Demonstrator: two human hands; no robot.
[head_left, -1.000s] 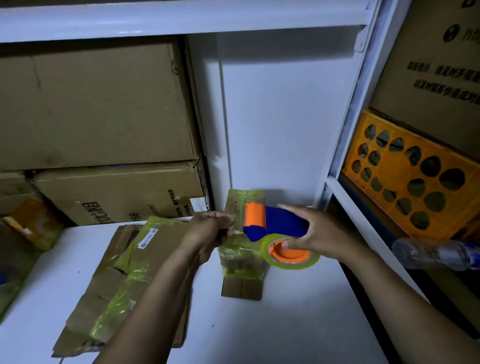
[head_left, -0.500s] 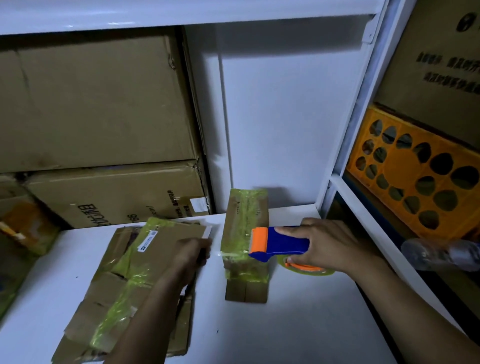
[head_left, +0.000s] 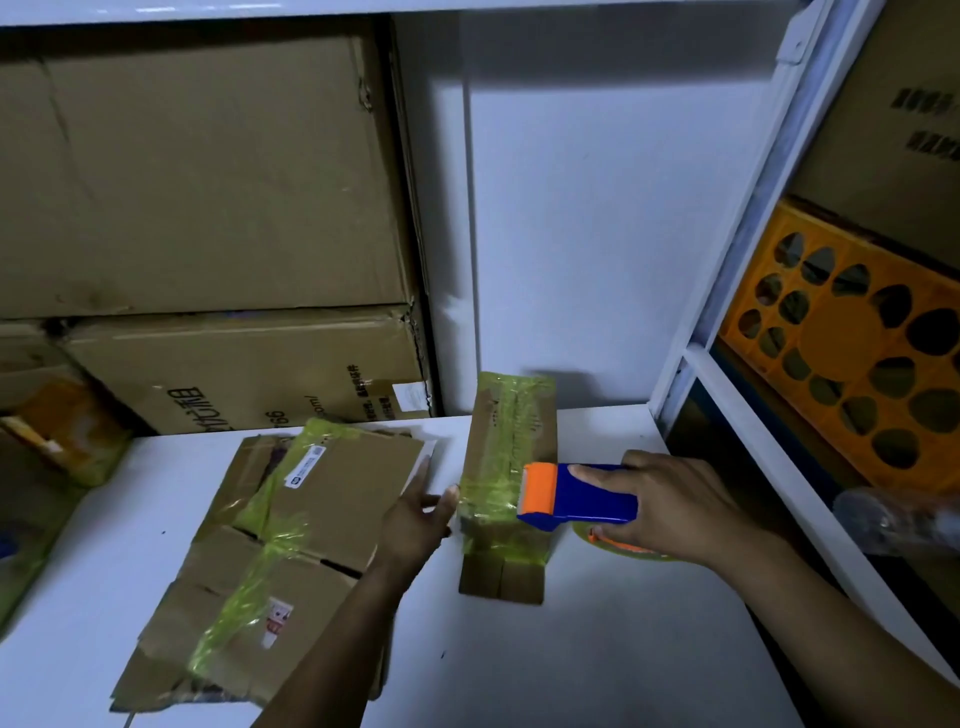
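A small cardboard box (head_left: 511, 441) wrapped in yellow-green tape lies on the white table (head_left: 597, 649). My right hand (head_left: 675, 509) grips a blue and orange tape dispenser (head_left: 576, 493) and holds its orange end on the box's top. The dispenser's tape roll (head_left: 618, 548) peeks out below my right hand. My left hand (head_left: 421, 514) lies with fingers straight against the box's left side, its fingertips touching the taped edge.
A stack of flattened, taped cardboard (head_left: 270, 545) lies left of the box. Large cartons (head_left: 208, 182) fill the shelf behind. An orange crate (head_left: 852, 343) and a plastic bottle (head_left: 898, 514) sit beyond the white shelf frame (head_left: 727, 395) on the right.
The dispenser has come down from above the box onto its top. My left hand let go of the tape end, dropped to the table and now touches the box's left side.
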